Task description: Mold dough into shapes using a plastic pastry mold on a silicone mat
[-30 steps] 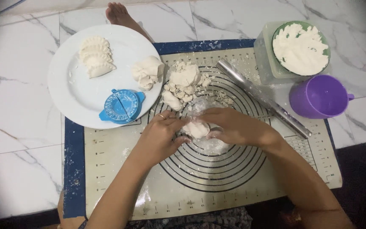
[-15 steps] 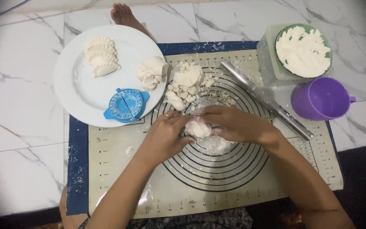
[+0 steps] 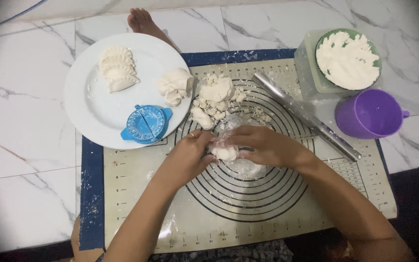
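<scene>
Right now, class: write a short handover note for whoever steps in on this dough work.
Left hand and right hand both pinch a small dough piece over the mat.
Dough scraps lie at the mat's top; rolling pin to the right.
Done: four shaped dumplings on the plate, beside the blue press and a dough lump.
Left: the held piece and the scraps are unshaped.

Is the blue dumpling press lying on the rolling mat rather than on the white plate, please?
No, the blue dumpling press rests on the white plate, near its lower rim, beside the rolling mat.
</scene>
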